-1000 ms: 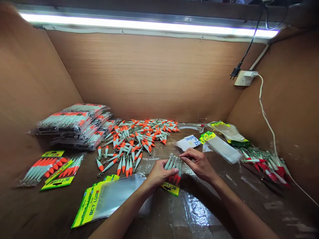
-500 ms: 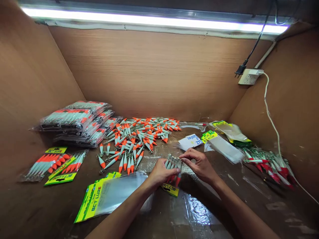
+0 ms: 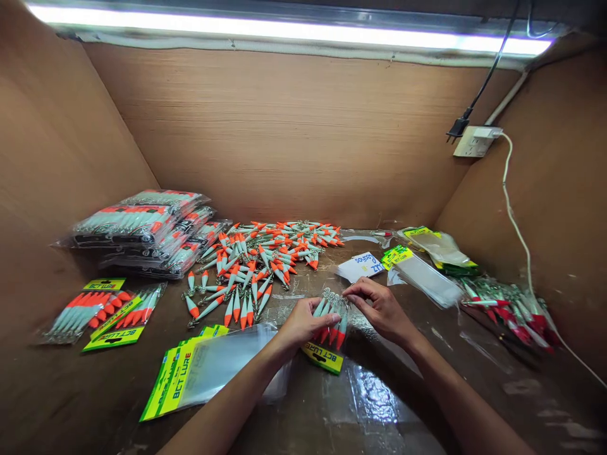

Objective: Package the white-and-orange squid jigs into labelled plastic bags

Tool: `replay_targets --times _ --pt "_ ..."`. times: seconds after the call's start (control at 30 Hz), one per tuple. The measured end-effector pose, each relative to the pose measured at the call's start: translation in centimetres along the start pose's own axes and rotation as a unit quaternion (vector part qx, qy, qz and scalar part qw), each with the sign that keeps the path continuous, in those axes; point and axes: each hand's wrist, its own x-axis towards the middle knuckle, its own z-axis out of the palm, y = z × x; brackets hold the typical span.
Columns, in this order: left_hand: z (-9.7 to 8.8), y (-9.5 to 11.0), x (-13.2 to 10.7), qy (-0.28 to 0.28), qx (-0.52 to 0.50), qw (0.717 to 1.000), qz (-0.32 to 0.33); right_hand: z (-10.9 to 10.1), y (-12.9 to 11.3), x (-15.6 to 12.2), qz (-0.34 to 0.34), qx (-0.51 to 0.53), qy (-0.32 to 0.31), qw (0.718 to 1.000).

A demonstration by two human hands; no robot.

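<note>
A small row of pale green lures with orange tips [image 3: 332, 316] lies on a clear bag with a yellow-green header card [image 3: 326, 358] near the table's middle. My left hand [image 3: 303, 323] presses down on the lower part of that row, fingers curled over it. At the hooked top ends of the same lures, my right hand [image 3: 379, 308] pinches with thumb and fingers. A big loose pile of the same lures [image 3: 265, 256] spreads out behind the hands.
Empty clear bags with yellow-green cards [image 3: 199, 373] lie front left. Filled packs [image 3: 102, 313] and a stack of bagged lures [image 3: 142, 230] sit at the left. More bags [image 3: 422, 268] and red-tipped lures [image 3: 509, 313] lie right. Brown walls enclose the table; a cable hangs at the right.
The hands and the row of lures have stayed in nearly the same place; the fingers shifted slightly on the lures. The camera tilted a little.
</note>
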Motion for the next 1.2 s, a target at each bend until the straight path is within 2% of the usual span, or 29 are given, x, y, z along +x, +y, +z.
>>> replay_targets --times 0.13,0.37,0.53,0.7,0.87,1.07,1.2 --pt "0.0 -0.1 0.1 -0.008 -0.016 1.000 -0.016 0.2 0.1 0.0 -0.001 -0.009 -0.007 1.000" --pt "0.2 0.2 0.0 0.020 0.006 1.000 0.006 -0.1 -0.1 0.0 0.002 -0.001 -0.005 1.000" --pt "0.1 0.2 -0.2 -0.021 0.023 1.000 -0.003 0.0 -0.1 0.0 -0.003 0.004 -0.032 0.999" --pt "0.0 0.1 -0.2 -0.002 0.026 0.999 0.031 -0.1 0.1 -0.1 0.006 -0.001 -0.007 1.000" --pt "-0.1 0.1 -0.3 -0.040 0.005 0.999 0.001 -0.6 0.4 0.1 0.007 -0.035 -0.038 0.999" --pt "-0.1 -0.7 0.4 0.023 -0.047 0.999 -0.016 -0.5 0.8 0.1 0.020 -0.066 -0.023 0.997" --pt "0.1 -1.0 0.4 0.011 -0.044 0.999 -0.011 0.0 0.5 -0.3 -0.001 -0.088 -0.023 0.996"
